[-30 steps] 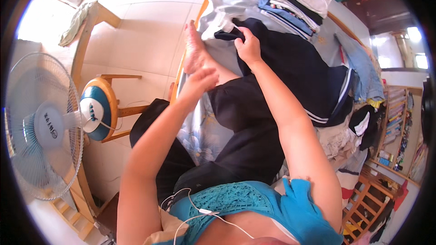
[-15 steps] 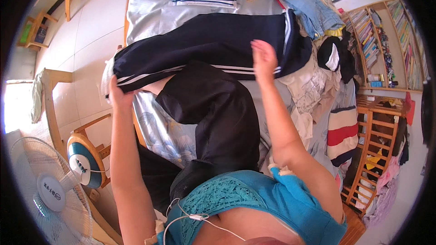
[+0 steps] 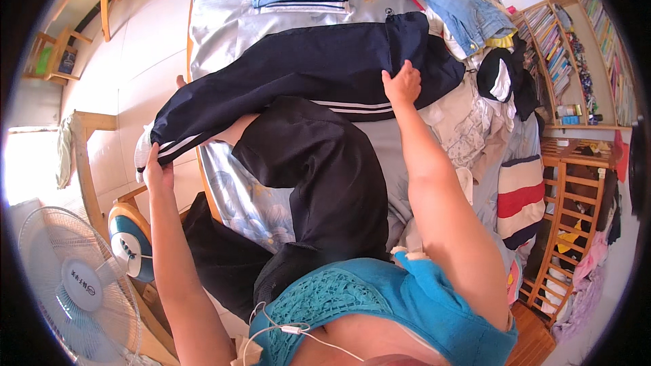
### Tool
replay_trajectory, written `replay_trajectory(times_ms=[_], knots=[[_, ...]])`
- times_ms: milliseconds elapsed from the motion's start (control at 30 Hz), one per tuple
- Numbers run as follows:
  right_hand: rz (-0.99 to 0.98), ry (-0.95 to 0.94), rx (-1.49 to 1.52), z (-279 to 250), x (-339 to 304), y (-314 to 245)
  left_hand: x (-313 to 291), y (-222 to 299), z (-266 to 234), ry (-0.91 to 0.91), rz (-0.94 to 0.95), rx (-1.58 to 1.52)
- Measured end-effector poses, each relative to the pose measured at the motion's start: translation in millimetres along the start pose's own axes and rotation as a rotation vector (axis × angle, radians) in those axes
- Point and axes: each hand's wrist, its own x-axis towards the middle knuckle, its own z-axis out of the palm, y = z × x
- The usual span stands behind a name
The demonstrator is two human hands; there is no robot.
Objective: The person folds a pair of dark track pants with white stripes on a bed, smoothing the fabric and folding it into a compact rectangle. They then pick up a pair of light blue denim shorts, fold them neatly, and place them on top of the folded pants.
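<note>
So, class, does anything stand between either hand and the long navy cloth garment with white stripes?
Nothing visible does. The left hand holds the garment by its left end; the right hand is over its cloth toward the right, though whether it grasps is unclear.

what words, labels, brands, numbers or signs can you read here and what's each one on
Fan hub: dark printed characters and a small mark; I won't copy them out.
Book spines: too small to read.
Navy striped garment: no lettering that I can make out.
</note>
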Motion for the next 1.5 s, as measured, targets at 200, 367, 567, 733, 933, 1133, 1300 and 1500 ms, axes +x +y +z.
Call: replay_trajectory(times_ms=[200,367,567,733,933,1133,1300,1500], knots=[[0.378,0.177,0.707,57.6,45.3,57.6,11.8,15.8,5.4,0.003,0.079,-0.049],[1.101,-0.032,1.258,56.0,6.6,94.5,37.4,61.2,-16.8,0.097,0.127,-0.01],[0.3,0.08,0.214,28.0,0.4,113.8,31.8,70.1,-1.8,-0.018,0.114,0.031],[0.469,-0.171,-0.168,-9.8,23.0,63.1,18.7,71.7,9.5,-0.05,0.103,0.006],[0.64,-0.077,0.273,-0.5,69.3,105.6,0.5,74.4,21.1,-0.032,0.097,0.003],[0.604,0.199,0.777,-73.8,93.5,55.8,-14.2,96.1,26.0,-0.127,0.096,-0.022],[0.4,0.217,1.389,-142.4,141.0,47.5,-40.8,126.7,46.3,-0.187,0.197,-0.028],[0.378,0.177,1.589,-234.8,160.4,19.5,-100.0,172.8,51.7,-0.201,0.246,-0.101]])
